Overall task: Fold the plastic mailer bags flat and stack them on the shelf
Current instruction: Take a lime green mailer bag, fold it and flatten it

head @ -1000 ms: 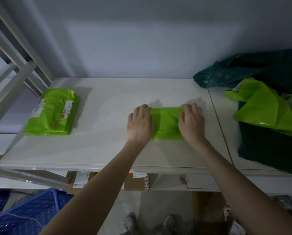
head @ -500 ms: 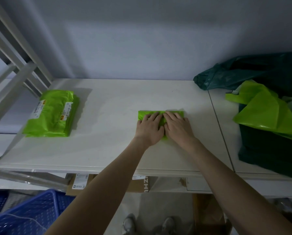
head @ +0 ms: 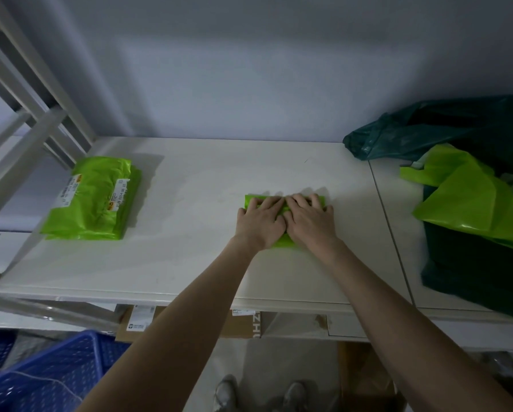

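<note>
A small folded bright-green mailer bag (head: 282,241) lies on the white shelf (head: 195,257), mid-right. My left hand (head: 261,220) and my right hand (head: 310,220) lie side by side on top of it, fingers flat, pressing it down; they hide most of it. A stack of folded green mailer bags (head: 93,199) with white labels sits at the shelf's left end. An unfolded green bag (head: 472,200) lies crumpled on dark green bags (head: 472,263) at the right.
White shelf posts (head: 32,93) slant up at the left. A blue plastic crate (head: 47,373) stands on the floor at lower left, and cardboard boxes (head: 190,322) sit under the shelf. A grey wall backs the shelf.
My hands slid from the bag's two ends to its middle and now press side by side; the bag looks smaller than one second ago.
</note>
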### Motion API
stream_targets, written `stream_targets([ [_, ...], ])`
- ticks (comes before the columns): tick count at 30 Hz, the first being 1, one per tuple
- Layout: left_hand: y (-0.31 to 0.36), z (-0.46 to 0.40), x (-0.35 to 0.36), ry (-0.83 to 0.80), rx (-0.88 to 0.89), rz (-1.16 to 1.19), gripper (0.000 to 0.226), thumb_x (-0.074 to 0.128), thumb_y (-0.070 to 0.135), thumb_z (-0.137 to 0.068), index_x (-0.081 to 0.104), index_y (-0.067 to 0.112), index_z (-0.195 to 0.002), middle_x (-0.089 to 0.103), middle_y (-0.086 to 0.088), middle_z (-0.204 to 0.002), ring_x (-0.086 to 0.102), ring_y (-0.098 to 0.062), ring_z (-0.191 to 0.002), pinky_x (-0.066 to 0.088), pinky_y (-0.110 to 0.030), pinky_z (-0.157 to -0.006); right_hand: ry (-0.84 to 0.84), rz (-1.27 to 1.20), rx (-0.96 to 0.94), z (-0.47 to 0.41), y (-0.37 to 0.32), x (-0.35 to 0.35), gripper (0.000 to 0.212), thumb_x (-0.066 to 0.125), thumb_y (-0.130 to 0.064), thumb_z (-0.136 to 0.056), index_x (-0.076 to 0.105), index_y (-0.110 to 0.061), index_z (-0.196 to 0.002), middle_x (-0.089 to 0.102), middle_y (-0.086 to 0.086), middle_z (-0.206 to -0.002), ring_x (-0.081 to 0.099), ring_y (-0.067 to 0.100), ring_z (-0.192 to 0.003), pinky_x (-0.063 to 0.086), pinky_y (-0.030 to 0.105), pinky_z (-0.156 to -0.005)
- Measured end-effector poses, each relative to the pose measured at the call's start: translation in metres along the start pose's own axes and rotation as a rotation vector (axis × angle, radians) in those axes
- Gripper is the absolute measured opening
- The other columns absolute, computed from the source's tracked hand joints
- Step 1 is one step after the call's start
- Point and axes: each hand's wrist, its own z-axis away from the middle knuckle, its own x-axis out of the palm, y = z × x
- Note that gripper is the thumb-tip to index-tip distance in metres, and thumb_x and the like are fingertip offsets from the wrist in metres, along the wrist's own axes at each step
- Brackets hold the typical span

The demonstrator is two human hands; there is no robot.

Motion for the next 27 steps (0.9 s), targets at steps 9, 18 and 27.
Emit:
stream_targets([
  [9,-0.006,0.003,0.014,0.094,-0.044,0.034,0.05,0.027,0.044,-0.097,0.024,0.036,-0.146,0.016,0.008,-0.156,0.012,-0.013,-0.142,0.011,-0.036,-0.114,0.116,-0.04,0.092,0.005,0.007,0.008,0.052,0.022,-0.044,-0.091,0.047,-0.017,-0.128,0.047,0.003,-0.132,0.042,0.025,-0.119,0.036,0.041,-0.088],
  [18,-0.017,0.004,0.019,0.072,-0.125,0.052,0.059,0.018,0.055,-0.096,0.01,0.033,-0.15,-0.003,0.009,-0.159,-0.006,-0.013,-0.146,-0.002,-0.04,-0.118,0.09,-0.133,0.154,0.012,0.017,0.014,0.066,0.028,-0.051,-0.096,0.027,-0.006,-0.144,0.024,0.007,-0.153,0.024,0.022,-0.139,0.018,0.049,-0.112],
  [27,-0.027,0.001,0.013,-0.005,-0.037,-0.062,0.059,0.011,0.048,-0.099,-0.005,0.023,-0.15,-0.014,-0.001,-0.158,-0.018,-0.02,-0.144,-0.01,-0.052,-0.114,-0.065,-0.291,0.073,0.008,0.028,0.008,0.065,0.023,-0.05,-0.098,0.005,-0.016,-0.151,-0.005,0.004,-0.159,-0.003,0.016,-0.146,0.001,0.049,-0.115],
])
